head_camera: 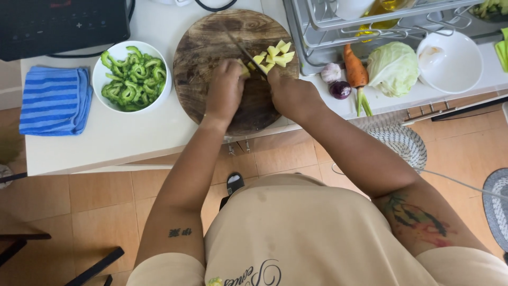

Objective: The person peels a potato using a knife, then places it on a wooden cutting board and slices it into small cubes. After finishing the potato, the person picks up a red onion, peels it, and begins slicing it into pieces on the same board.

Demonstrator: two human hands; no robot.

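Hands are both busy on the round wooden cutting board [211,47]. Right hand [290,94] is wrapped around the handle of a knife [246,54], blade angled away from the person. Left hand [225,87] is curled down over a yellow piece, pinning it next to the blade. Cut yellow chunks [278,54] sit just past the right hand. White bowl of sliced green veg [133,77] is off to the left hand's side on the tabletop [121,137], carrot [355,70] and cabbage [393,68] over past the right.
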